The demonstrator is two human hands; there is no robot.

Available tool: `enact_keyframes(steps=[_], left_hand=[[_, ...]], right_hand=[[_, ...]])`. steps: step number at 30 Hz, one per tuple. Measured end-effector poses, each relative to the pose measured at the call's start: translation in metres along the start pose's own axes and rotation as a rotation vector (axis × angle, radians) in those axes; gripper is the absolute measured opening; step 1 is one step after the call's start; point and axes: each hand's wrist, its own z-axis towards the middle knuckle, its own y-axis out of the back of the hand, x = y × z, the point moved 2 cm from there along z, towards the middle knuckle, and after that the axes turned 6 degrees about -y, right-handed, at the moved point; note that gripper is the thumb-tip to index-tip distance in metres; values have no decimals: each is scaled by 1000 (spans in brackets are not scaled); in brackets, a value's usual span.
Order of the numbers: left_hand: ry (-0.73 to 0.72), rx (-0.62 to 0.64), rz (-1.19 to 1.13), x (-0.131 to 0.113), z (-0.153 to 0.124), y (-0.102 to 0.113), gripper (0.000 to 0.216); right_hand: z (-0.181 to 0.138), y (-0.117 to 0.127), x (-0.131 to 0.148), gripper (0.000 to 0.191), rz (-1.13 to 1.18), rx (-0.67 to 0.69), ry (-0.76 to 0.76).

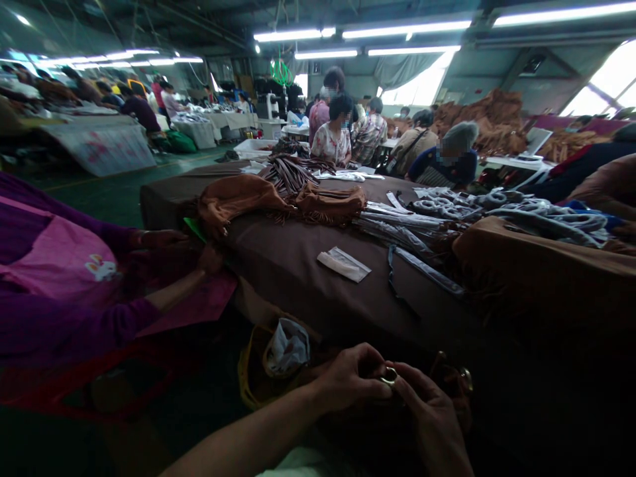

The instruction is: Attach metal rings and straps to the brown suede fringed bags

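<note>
Between my two hands is a small shiny gold-coloured metal ring (390,379), held low over the near edge of the table. My left hand (345,379) pinches it from the left with thumb and fingers. From the right, my right hand (426,395) closes on it with thumb and fingertips. Just beyond my right hand, a second gold-coloured metal fitting (466,379) shows on dark brown material in shadow. Whatever the ring is attached to below my fingers is too dark to make out.
A dark brown cloth covers the table (298,265). On it lie a clear plastic packet (344,264), a dark strap (392,271), wrapped strips (402,222) and brown fringed pieces (238,199). A yellow-rimmed container (244,371) holds a white bag. At left works a person in a pink apron (64,255).
</note>
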Motion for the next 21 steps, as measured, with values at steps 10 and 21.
enact_keyframes(steps=[10,21], left_hand=[[69,-36,-126,1,-1,-4,47],[81,-31,-42,2,3,-7,37]], right_hand=[[-1,-4,10,50,-172,-160,138],[-8,8,13,22,-971,-223,1172]])
